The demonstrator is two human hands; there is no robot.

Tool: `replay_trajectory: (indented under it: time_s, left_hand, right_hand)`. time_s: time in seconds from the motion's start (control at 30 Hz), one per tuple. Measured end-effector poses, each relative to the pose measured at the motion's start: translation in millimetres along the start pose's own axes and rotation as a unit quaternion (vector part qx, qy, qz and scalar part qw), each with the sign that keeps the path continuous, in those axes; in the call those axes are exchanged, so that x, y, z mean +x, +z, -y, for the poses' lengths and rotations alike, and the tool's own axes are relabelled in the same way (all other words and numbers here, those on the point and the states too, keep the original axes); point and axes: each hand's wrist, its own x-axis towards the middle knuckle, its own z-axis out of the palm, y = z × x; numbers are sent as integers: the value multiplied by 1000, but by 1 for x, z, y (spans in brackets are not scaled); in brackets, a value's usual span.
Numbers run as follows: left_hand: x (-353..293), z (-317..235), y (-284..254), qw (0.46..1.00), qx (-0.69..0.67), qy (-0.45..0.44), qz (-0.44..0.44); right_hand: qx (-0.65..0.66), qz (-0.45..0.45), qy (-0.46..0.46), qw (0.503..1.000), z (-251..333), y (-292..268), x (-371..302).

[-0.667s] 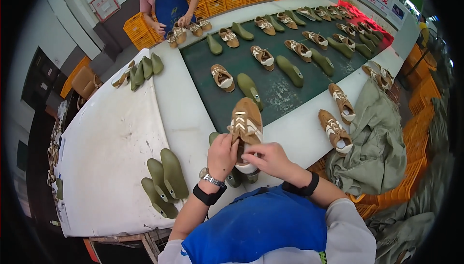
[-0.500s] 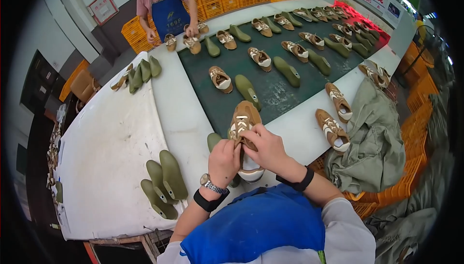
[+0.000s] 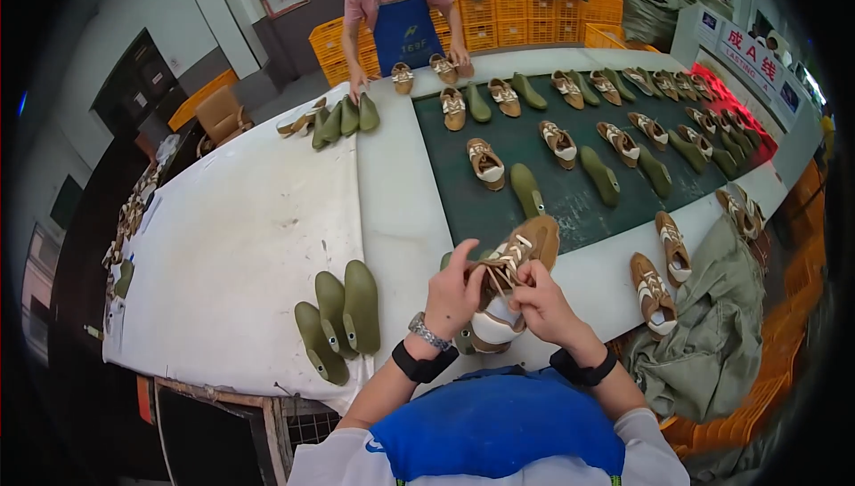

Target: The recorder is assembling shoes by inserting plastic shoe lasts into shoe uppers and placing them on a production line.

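A tan and white shoe upper (image 3: 514, 265) sits between both hands at the near edge of the white table (image 3: 232, 246), just in front of the dark green conveyor belt (image 3: 552, 174) and tipped so its toe points away toward that belt. The left hand (image 3: 451, 295) is closed around the heel side of the shoe, thumb raised against the lacing, while the right hand (image 3: 541, 305) pinches at the white laces with fingertips drawn close together; both hold the shoe and neither is spread wide. The shoe looks light, and its leather-like upper seems soft and pliable, so it probably bends under a squeeze, whereas a green shoe last (image 3: 463, 336) showing under it would likely give it a firm core. Judged from this, the heel and the sides of the body make the surest hold, and the thin laces call for a fingertip pinch, since they may slip. To the left of the shoe three more green lasts (image 3: 341, 315) lie together on the table. Beyond the belt a person in a blue apron (image 3: 406, 34) stands among further shoes.
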Motion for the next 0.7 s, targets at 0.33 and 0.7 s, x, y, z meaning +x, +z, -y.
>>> replay_trajectory:
  time_s: [0.33,0.7]
  left_hand:
    - [-6,11,4,972,119,175,97]
    - [-4,55,7,978,171,113,49]
  right_hand:
    - [-34,-121,-14,992,9,3,12]
    - [-62,13,38,997,15,8,27]
